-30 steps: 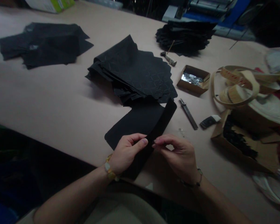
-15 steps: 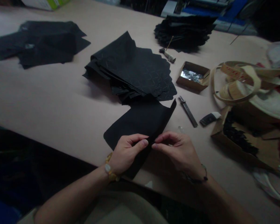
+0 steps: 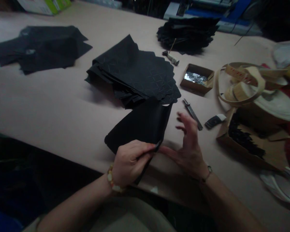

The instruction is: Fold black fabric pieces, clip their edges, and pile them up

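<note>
A black fabric piece hangs partly over the near table edge, its right border turned up. My left hand pinches that border between thumb and fingers. Close by on the right, my right hand has its fingers spread; its thumb tip reaches the border, and I cannot tell whether it touches. Just beyond the piece lies a fanned stack of black fabric pieces with faint diamond lines on top. A slim metal tool rests to the right of my right hand's fingertips.
An open small box of shiny metal bits stands right of the stack. Further right are a cardboard box with black pieces, tan strap rolls and a tape roll. More black pieces lie far left, and a dark pile at the back.
My right hand has let go of the border and opened, fingers lifting up and away. The left hand keeps its pinch, and the border now stands more upright. The view has shifted slightly.
</note>
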{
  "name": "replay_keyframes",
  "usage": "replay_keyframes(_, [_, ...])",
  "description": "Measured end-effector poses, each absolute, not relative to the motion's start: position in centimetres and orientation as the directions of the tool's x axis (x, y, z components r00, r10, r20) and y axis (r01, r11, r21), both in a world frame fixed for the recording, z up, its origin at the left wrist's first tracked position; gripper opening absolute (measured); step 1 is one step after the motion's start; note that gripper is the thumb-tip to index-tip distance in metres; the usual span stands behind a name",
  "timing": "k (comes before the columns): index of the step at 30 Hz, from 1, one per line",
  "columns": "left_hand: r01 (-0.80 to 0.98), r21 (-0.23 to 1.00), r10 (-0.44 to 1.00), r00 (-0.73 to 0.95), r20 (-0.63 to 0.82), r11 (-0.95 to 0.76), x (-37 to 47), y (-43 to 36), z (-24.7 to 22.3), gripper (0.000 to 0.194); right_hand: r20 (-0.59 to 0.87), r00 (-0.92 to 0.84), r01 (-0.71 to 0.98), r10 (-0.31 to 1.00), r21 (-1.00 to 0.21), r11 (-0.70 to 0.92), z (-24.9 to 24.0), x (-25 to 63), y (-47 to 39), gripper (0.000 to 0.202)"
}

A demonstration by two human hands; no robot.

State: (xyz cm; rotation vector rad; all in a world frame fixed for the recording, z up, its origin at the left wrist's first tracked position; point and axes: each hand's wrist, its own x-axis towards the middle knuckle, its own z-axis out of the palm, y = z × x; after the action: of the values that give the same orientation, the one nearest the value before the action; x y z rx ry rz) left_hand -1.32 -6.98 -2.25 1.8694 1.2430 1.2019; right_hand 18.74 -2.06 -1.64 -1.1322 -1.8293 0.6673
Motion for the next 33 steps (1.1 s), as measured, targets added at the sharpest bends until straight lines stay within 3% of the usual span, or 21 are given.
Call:
replay_keyframes(2, [0.435,0.722,0.841,0.214,0.498,-0.538,-1.5,-7.3,-1.8,0.022,0.640,-0.296,0.592,0.710,-0.460,0.662,-1.0,19.2,-2.5,0.051])
replay_keyframes(3, [0.459,0.665,0.803,0.242,0.544,-0.589,-1.6,-7.5,-1.6,0.023,0.693,-0.386,0.605,0.609,-0.309,0.734,-0.6,19.4,-2.7,0.039])
replay_keyframes(5, [0.504,0.556,0.737,0.300,0.605,-0.661,-1.8,-7.8,-1.1,0.024,0.687,-0.574,0.513,0.446,-0.124,0.850,0.4,19.7,-2.9,0.023])
replay_keyframes(6, [0.520,0.511,0.713,0.329,0.619,-0.684,-1.9,-7.9,-0.9,0.026,0.654,-0.644,0.444,0.397,-0.102,0.890,0.9,19.7,-2.9,0.023])
replay_keyframes(9, [0.524,0.452,0.674,0.383,0.632,-0.722,-2.2,-8.1,-0.7,0.028,0.593,-0.715,0.329,0.371,-0.184,0.926,1.9,19.5,-2.7,0.025])
replay_keyframes(16, [0.429,0.474,0.637,0.451,0.625,-0.769,-3.3,-7.6,-0.6,0.021,0.572,-0.706,0.295,0.418,-0.300,0.907,1.5,19.3,-3.0,0.020])
replay_keyframes(23, [0.349,0.317,0.471,0.625,0.622,-0.882,-4.2,-6.1,0.2,0.019,0.561,-0.727,0.244,0.396,-0.328,0.913,1.2,19.0,-2.9,0.021])
replay_keyframes(29, [0.412,0.400,0.573,0.533,0.623,-0.819,-4.5,-6.5,-0.2,0.019,0.588,-0.670,0.290,0.452,-0.353,0.890,1.0,18.9,-3.0,0.016])
replay_keyframes(33, [0.442,0.391,0.585,0.511,0.630,-0.807,-4.3,-6.7,-0.4,0.017,0.608,-0.655,0.281,0.448,-0.354,0.892,1.1,19.0,-2.9,0.016])
